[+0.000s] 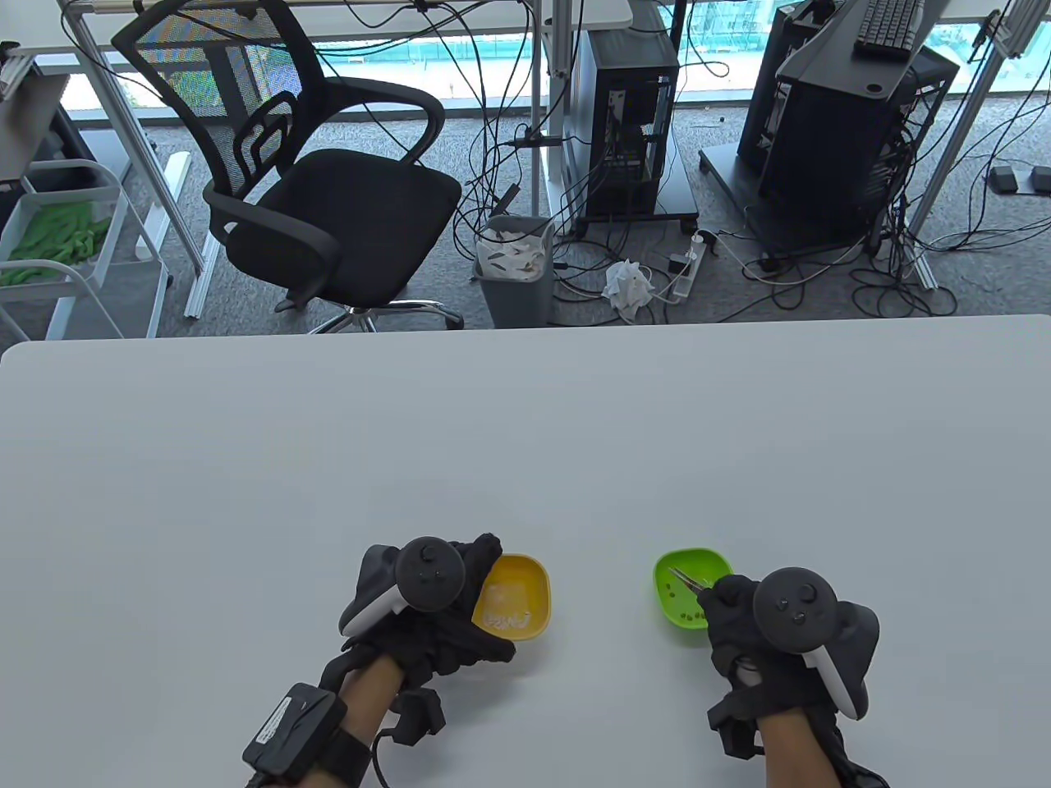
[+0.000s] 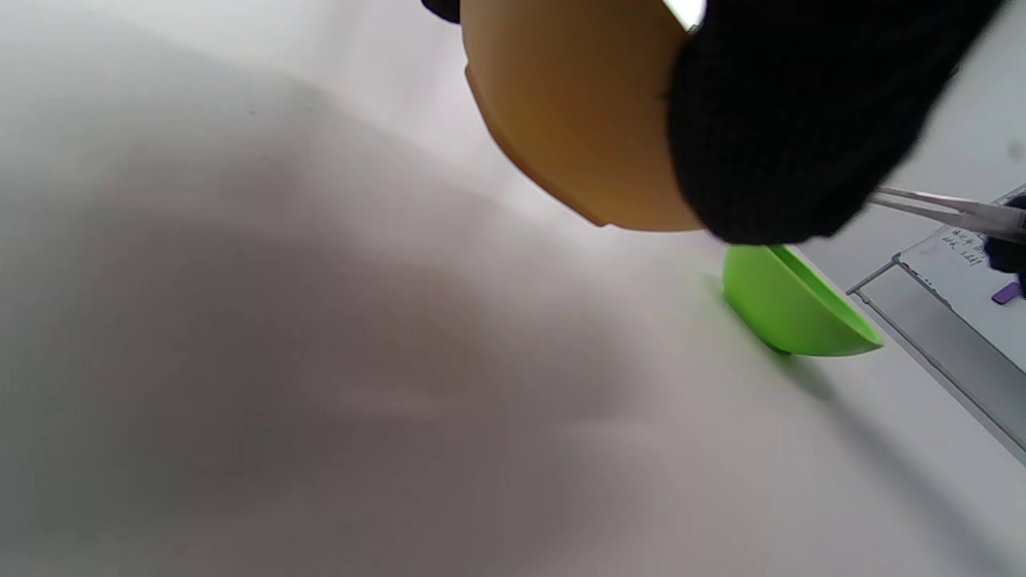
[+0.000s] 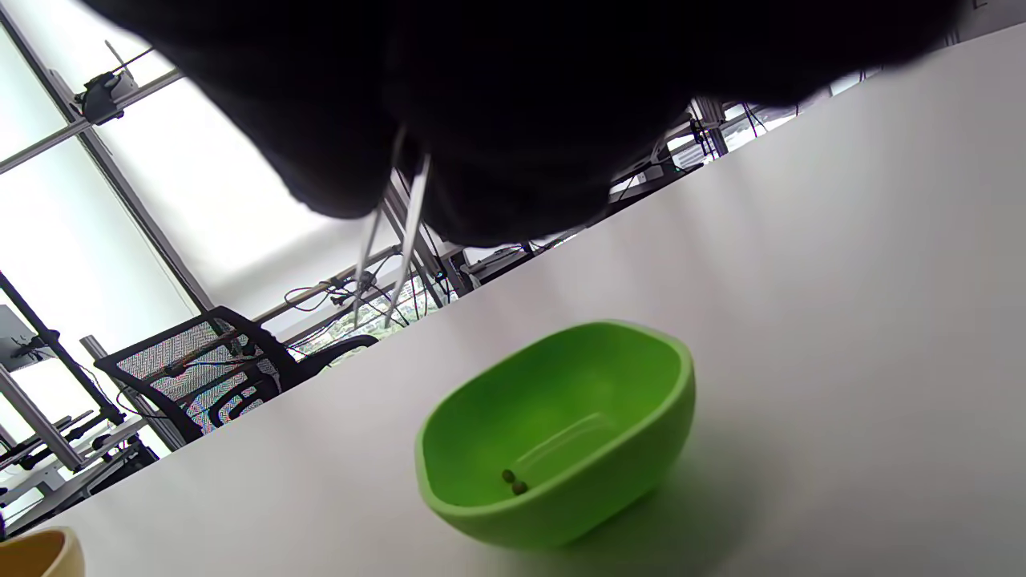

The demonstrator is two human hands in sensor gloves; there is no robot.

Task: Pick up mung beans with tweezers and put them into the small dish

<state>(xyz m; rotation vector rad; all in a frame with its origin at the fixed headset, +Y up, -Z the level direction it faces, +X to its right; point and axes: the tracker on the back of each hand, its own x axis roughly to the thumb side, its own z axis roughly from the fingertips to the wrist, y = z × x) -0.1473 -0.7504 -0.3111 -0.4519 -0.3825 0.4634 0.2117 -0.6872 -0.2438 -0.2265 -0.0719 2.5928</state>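
Observation:
A green dish (image 1: 688, 588) holding several small dark mung beans (image 1: 678, 591) sits on the white table at the front right. My right hand (image 1: 716, 597) pinches metal tweezers (image 1: 686, 579), whose tips point over the green dish. In the right wrist view the tweezers (image 3: 394, 240) hang above the green dish (image 3: 561, 433) with tips apart and nothing between them; two beans (image 3: 515, 482) lie inside. My left hand (image 1: 489, 597) grips the left rim of a yellow dish (image 1: 517, 603). In the left wrist view its underside (image 2: 561, 120) shows beside a gloved finger (image 2: 785, 120).
The white table (image 1: 525, 443) stretches wide beyond both dishes. Past its far edge are an office chair (image 1: 320, 180), a bin (image 1: 516, 267), computer towers and cables on the floor. The green dish (image 2: 789, 308) and tweezers (image 2: 946, 210) also show in the left wrist view.

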